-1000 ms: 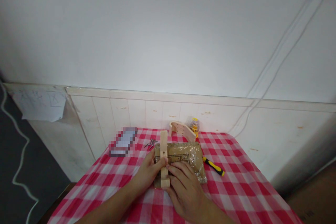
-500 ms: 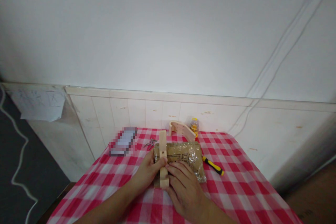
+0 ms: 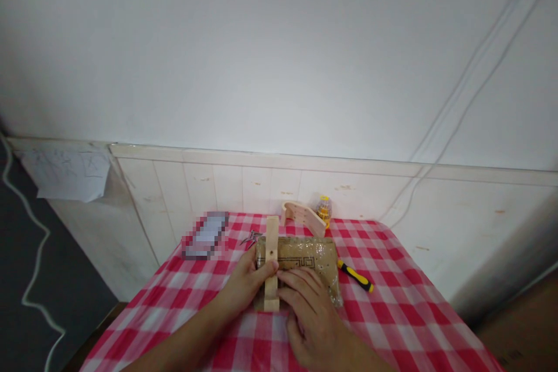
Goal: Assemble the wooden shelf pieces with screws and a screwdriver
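Note:
A pale wooden strip (image 3: 272,238) with a small hole and a thicker block at its near end lies lengthwise over a package (image 3: 325,258). The package is brown, printed with dark lines and wrapped in clear plastic. My left hand (image 3: 246,279) is closed on the strip from the left, thumb on top near its middle. From the right, my right hand (image 3: 314,314) rests over the package with its fingers apart and bent. Its fingertips reach the strip's right edge, and the thumb is away from the wood. Nothing shows in that hand.
A curved wooden piece (image 3: 305,218) with holes and a yellow-capped clear container (image 3: 324,212) stand by the wall. A yellow-and-black handle (image 3: 356,276) lies right of the package. Small metal pieces (image 3: 251,237) and a blurred-out phone (image 3: 207,235) are left, on the checked tablecloth (image 3: 405,308).
My right thumb has drawn back from the strip's near end, and the right fingers have shifted slightly. My left hand keeps its hold. The view has moved a little.

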`<action>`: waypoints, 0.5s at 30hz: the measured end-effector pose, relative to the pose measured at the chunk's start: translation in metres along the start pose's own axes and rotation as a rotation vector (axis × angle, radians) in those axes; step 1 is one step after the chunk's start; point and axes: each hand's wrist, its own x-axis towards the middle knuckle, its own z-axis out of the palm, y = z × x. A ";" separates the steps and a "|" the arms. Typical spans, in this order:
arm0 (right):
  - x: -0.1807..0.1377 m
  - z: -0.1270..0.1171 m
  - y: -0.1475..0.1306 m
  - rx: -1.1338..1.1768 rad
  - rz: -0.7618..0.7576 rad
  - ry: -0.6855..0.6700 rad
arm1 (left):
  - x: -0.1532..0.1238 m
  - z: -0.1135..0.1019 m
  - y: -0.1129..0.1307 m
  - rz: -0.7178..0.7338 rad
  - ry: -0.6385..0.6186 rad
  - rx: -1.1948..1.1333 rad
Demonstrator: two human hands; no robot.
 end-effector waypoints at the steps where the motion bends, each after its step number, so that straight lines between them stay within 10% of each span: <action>1: -0.001 0.000 0.000 -0.023 0.001 0.014 | 0.000 0.000 0.000 0.001 0.005 -0.004; 12: 0.004 -0.001 0.006 -0.065 0.044 0.108 | 0.003 0.002 -0.007 -0.011 0.019 -0.038; 15: 0.014 -0.010 0.010 0.056 0.285 0.165 | 0.003 0.006 -0.003 -0.070 0.015 -0.107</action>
